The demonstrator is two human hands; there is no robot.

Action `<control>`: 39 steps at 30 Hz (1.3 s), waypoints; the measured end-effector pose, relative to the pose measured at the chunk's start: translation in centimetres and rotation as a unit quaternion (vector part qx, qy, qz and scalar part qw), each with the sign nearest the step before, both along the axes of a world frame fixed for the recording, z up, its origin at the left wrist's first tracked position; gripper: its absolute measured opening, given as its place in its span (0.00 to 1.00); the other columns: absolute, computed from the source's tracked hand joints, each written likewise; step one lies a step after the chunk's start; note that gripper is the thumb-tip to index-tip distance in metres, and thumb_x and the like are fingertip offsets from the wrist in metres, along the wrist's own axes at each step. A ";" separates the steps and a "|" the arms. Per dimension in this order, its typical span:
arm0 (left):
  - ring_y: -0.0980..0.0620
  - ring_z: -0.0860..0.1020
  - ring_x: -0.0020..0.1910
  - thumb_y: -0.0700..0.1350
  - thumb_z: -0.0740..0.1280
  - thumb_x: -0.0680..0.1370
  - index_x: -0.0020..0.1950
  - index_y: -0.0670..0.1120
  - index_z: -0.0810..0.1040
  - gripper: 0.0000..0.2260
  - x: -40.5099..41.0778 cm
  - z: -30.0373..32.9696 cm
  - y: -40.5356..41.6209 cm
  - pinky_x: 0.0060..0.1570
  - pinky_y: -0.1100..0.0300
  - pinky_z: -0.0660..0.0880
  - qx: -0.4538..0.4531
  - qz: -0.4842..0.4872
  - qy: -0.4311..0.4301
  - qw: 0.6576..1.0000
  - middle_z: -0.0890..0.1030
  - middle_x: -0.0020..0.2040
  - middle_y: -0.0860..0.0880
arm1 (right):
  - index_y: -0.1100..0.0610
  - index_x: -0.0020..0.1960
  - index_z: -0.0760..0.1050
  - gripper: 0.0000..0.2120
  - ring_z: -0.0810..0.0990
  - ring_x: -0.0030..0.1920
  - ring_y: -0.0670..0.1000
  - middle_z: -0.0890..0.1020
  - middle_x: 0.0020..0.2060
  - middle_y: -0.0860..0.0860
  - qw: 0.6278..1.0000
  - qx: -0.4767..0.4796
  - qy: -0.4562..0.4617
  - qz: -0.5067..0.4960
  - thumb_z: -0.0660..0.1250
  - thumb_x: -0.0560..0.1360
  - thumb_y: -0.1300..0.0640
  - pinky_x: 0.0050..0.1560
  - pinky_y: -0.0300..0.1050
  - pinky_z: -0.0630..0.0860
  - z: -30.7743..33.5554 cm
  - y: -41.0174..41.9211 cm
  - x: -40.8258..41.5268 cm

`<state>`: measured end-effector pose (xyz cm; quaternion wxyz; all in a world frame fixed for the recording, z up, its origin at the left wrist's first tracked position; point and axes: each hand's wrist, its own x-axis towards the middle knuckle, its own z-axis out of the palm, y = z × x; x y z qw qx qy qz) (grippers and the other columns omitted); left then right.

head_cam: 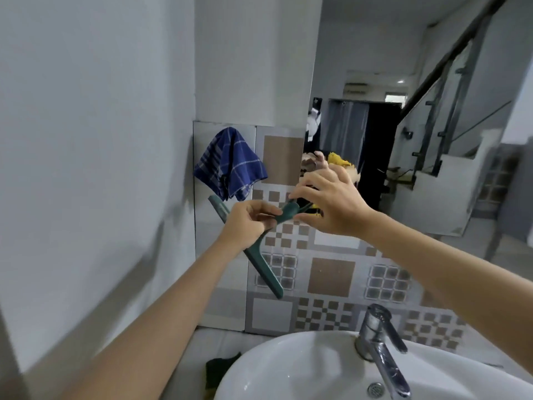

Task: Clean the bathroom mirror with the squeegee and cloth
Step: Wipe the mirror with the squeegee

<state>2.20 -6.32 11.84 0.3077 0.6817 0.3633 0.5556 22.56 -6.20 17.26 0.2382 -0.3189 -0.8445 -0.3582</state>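
I hold a dark green squeegee in front of the tiled wall, its blade slanting from upper left to lower right. My left hand pinches its handle near the middle. My right hand is at the handle's tip, thumb and forefinger on either side of it. A bit of yellow cloth shows under its palm. The mirror hangs at the right and reflects fingers and the yellow cloth. A blue checked cloth hangs on the wall just above the squeegee blade.
A white basin with a chrome tap stands below, at the lower right. A dark rag lies on the counter left of the basin. A plain grey wall closes the left side.
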 end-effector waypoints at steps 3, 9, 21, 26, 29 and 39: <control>0.60 0.82 0.40 0.27 0.68 0.71 0.44 0.42 0.82 0.11 1.3 2.2 -1.0 0.46 0.66 0.78 0.037 -0.035 0.046 0.998 0.83 0.42 0.50 | 0.50 0.57 0.78 0.17 0.79 0.49 0.55 0.81 0.48 0.51 0.997 -0.045 -0.066 0.016 0.64 0.73 0.43 0.49 0.50 0.72 2.6 -1.4 2.0; 0.56 0.83 0.43 0.31 0.71 0.71 0.45 0.46 0.82 0.11 4.4 7.6 -1.9 0.47 0.64 0.79 0.108 -0.070 0.102 0.986 0.84 0.44 0.49 | 0.45 0.59 0.73 0.17 0.77 0.39 0.53 0.78 0.40 0.51 0.995 -0.031 -0.091 -0.006 0.57 0.75 0.41 0.38 0.43 0.71 6.7 -3.9 5.9; 0.49 0.75 0.56 0.40 0.72 0.71 0.59 0.44 0.76 0.17 6.6 17.9 2.3 0.61 0.55 0.71 0.374 0.192 0.181 0.889 0.77 0.56 0.47 | 0.46 0.57 0.80 0.22 0.74 0.31 0.53 0.76 0.37 0.51 0.982 0.117 0.063 -0.131 0.63 0.70 0.36 0.33 0.41 0.66 21.2 -6.1 12.8; 0.44 0.69 0.67 0.47 0.72 0.72 0.69 0.45 0.67 0.28 6.3 20.1 5.8 0.66 0.51 0.68 0.320 0.217 0.240 0.890 0.71 0.68 0.44 | 0.43 0.58 0.78 0.17 0.77 0.41 0.53 0.77 0.42 0.49 0.970 0.168 0.118 -0.128 0.67 0.72 0.39 0.41 0.42 0.65 28.3 -5.2 12.6; 0.44 0.60 0.73 0.52 0.72 0.71 0.75 0.48 0.57 0.37 6.3 21.0 8.0 0.69 0.49 0.63 0.293 0.235 0.294 0.879 0.59 0.76 0.46 | 0.41 0.58 0.78 0.15 0.77 0.45 0.53 0.77 0.44 0.49 0.969 0.184 0.103 -0.129 0.66 0.73 0.39 0.43 0.43 0.65 31.5 -3.8 11.7; 0.41 0.42 0.76 0.54 0.72 0.70 0.74 0.64 0.39 0.47 5.2 21.3 12.9 0.69 0.36 0.60 0.231 0.257 0.386 0.855 0.42 0.78 0.49 | 0.42 0.61 0.77 0.16 0.77 0.50 0.53 0.74 0.43 0.44 0.969 0.197 0.055 -0.135 0.66 0.75 0.40 0.44 0.44 0.66 37.4 0.1 7.7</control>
